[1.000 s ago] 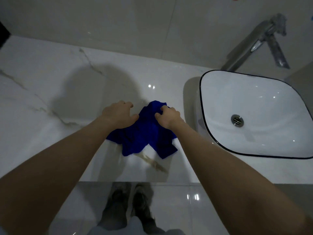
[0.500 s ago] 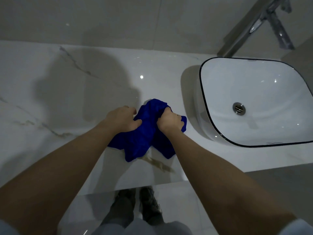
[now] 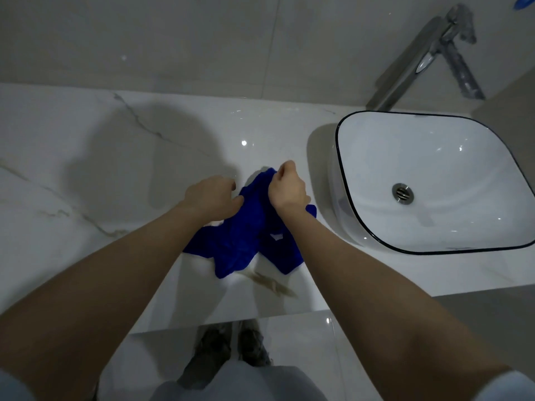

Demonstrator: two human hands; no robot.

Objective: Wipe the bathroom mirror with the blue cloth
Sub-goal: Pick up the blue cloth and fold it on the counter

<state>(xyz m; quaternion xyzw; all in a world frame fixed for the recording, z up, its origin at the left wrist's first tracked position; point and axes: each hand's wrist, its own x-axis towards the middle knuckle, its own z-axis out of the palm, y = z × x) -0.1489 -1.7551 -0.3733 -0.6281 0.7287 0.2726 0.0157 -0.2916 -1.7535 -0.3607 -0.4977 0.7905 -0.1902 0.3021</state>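
Both hands are set on the cloth (image 3: pixel 246 238) in the head view. The right hand (image 3: pixel 286 188) is closed in a fist round the cloth's far edge, which is bunched up and raised off the counter (image 3: pixel 86 198). The left hand (image 3: pixel 212 198) is curled over the cloth's left side, with the thumb laid on the fabric and the fingers bent down behind it, so a fold is gripped there too. Between the hands the cloth is gathered into a ridge. Its near part is spread in loose, crumpled corners on the counter, under and between the two bare forearms. A small pale label (image 3: pixel 276 236) is seen on the fabric just beside the right wrist.

A brownish vein (image 3: pixel 272 285) is marked in the counter close to the cloth's near edge. To the right, near the cloth but apart from it, a white sink (image 3: pixel 337 146) with a dark rim is set on the counter, and a metal drain (image 3: pixel 402 193) is seen in its bowl. Behind the sink a chrome tap (image 3: pixel 405 70) is angled up against the tiled wall (image 3: pixel 173 39). Below the counter's front edge, shoes (image 3: pixel 228 351) are seen on the glossy floor (image 3: pixel 304 342).
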